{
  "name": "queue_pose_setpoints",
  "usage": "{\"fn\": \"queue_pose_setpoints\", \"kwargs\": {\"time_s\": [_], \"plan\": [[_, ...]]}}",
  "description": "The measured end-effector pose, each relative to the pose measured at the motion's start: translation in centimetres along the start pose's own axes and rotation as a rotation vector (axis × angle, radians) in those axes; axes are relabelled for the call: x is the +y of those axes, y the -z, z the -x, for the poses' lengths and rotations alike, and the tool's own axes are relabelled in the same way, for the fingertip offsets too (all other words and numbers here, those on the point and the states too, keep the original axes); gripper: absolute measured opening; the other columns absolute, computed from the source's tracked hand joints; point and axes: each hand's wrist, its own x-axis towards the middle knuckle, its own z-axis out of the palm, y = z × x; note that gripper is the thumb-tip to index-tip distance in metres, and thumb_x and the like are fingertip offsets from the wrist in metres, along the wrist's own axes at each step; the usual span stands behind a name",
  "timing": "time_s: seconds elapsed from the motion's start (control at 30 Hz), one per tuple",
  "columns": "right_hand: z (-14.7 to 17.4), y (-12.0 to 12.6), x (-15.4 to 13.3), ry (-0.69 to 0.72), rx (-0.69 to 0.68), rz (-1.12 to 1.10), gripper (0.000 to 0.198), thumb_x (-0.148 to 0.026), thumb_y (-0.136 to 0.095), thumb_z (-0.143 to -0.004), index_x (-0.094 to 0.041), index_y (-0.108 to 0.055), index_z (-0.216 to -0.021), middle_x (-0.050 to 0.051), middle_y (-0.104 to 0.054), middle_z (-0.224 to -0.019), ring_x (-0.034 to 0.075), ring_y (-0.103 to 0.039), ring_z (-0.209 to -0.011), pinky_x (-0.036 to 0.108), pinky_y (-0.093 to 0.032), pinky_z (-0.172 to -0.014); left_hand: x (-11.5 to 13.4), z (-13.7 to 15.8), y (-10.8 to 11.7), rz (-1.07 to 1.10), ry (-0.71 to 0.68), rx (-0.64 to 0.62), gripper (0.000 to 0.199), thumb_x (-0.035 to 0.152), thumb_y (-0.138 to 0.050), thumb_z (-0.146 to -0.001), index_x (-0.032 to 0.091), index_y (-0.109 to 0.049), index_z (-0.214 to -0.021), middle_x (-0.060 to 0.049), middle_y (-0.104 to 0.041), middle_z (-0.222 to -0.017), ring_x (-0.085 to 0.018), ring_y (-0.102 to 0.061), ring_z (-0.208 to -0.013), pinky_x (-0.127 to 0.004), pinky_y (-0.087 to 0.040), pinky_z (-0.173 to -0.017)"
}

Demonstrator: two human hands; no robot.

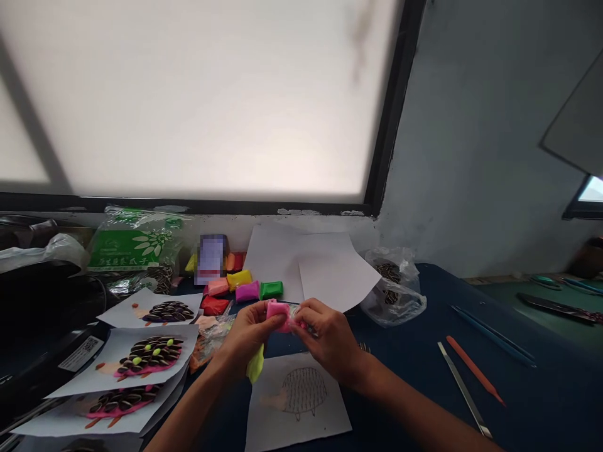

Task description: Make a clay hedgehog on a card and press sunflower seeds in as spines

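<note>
My left hand (pixel 247 333) is closed around a bright pink pack of modelling clay (pixel 277 312). At the pack's right end, the fingers of my right hand (pixel 332 339) pinch its clear wrapper and some of the pink clay. Below the hands lies a white sheet with a pencil-drawn hedgehog (pixel 305 390), its face area filled in pale peach. A yellow-green piece (pixel 255 364) shows beneath my left hand; whether it is held or lying there I cannot tell.
Wrapped clay packs (pixel 247 290) in several colours lie behind my hands, near a phone (pixel 210 257). Finished hedgehog pictures (pixel 151 358) with striped seeds are stacked left. Seed bags (pixel 391 282) stand at the back. Blue tweezers (pixel 494 336), an orange tool (pixel 473 369) and a metal strip (pixel 464 389) lie right.
</note>
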Motion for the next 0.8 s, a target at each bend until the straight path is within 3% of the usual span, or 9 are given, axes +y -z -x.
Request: {"fn": "queue_pose_setpoints", "kwargs": {"time_s": [0.17,0.3,0.37,0.5,0.53,0.6,0.67,0.8], "plan": [[-0.7,1.4,-1.6,-0.154,0.041,-0.451,0.018,-0.031,-0.059,-0.090,-0.017,-0.061,-0.079,0.010,-0.056,-0.116,0.020,-0.056,-0.109,0.031,-0.047,-0.086,-0.8,-0.9,1.5,-0.037,-0.051,0.154,0.053,0.053,-0.083,-0.047,0.013,-0.068,-0.079,0.002,-0.063,-0.060,-0.011,-0.054,-0.052,-0.020,-0.039,-0.050],[-1.3,2.3,-1.8,-0.349,0.046,-0.847,0.026,-0.043,-0.058,-0.089,-0.017,-0.060,-0.083,0.006,-0.066,-0.096,0.014,-0.063,-0.080,0.029,-0.049,-0.075,-2.0,-2.0,3.1,-0.256,-0.088,0.226,0.052,0.060,-0.068,-0.062,0.013,-0.069,-0.085,-0.008,-0.072,-0.079,-0.023,-0.065,-0.074,-0.028,-0.047,-0.062],[-1.4,2.2,-1.6,-0.437,0.042,-0.895,0.028,-0.045,-0.062,-0.086,-0.017,-0.061,-0.086,0.003,-0.067,-0.087,0.011,-0.062,-0.067,0.026,-0.047,-0.067,-2.2,-2.3,3.5,-0.462,-0.112,0.273,0.046,0.053,-0.061,-0.070,0.012,-0.070,-0.088,-0.012,-0.073,-0.090,-0.029,-0.066,-0.090,-0.033,-0.049,-0.074],[-1.4,1.8,-1.2,-0.519,0.003,-0.895,0.032,-0.049,-0.066,-0.081,-0.017,-0.065,-0.086,0.002,-0.067,-0.084,0.011,-0.060,-0.066,0.024,-0.044,-0.062,-1.5,-1.9,3.1,-0.783,-0.229,0.468,0.043,0.034,-0.060,-0.073,0.014,-0.066,-0.111,-0.015,-0.067,-0.119,-0.034,-0.057,-0.117,-0.040,-0.042,-0.093],[-1.4,1.7,-1.1,-0.519,-0.002,-0.883,0.032,-0.048,-0.068,-0.079,-0.016,-0.066,-0.085,0.001,-0.066,-0.080,0.011,-0.059,-0.066,0.023,-0.043,-0.061,-1.1,-1.7,2.8,-0.770,-0.294,0.477,0.044,0.033,-0.058,-0.075,0.016,-0.064,-0.114,-0.014,-0.067,-0.120,-0.032,-0.057,-0.116,-0.039,-0.042,-0.093],[-1.2,1.5,-1.1,-0.509,-0.016,-0.840,0.030,-0.045,-0.071,-0.077,-0.016,-0.068,-0.083,0.000,-0.062,-0.071,0.011,-0.057,-0.065,0.023,-0.043,-0.061,-0.4,-1.2,2.0,-0.639,-0.333,0.374,0.041,0.040,-0.056,-0.079,0.016,-0.066,-0.110,-0.012,-0.070,-0.110,-0.028,-0.062,-0.106,-0.035,-0.045,-0.086],[-1.0,1.2,-1.2,-0.494,-0.036,-0.792,0.025,-0.039,-0.073,-0.076,-0.016,-0.066,-0.080,-0.002,-0.059,-0.066,0.010,-0.054,-0.062,0.023,-0.044,-0.060,0.2,-0.7,1.1,-0.426,-0.271,0.239,0.044,0.052,-0.054,-0.079,0.013,-0.068,-0.094,-0.011,-0.071,-0.092,-0.025,-0.064,-0.088,-0.031,-0.047,-0.074],[-0.4,0.6,-1.9,-0.468,-0.145,-0.714,0.010,-0.028,-0.060,-0.084,-0.018,-0.062,-0.082,-0.004,-0.055,-0.069,0.008,-0.051,-0.054,0.022,-0.044,-0.054,0.3,-0.3,-0.2,-0.204,-0.266,0.176,0.049,0.059,-0.058,-0.078,0.014,-0.067,-0.094,-0.007,-0.070,-0.085,-0.016,-0.058,-0.065,-0.025,-0.041,-0.056]]}}
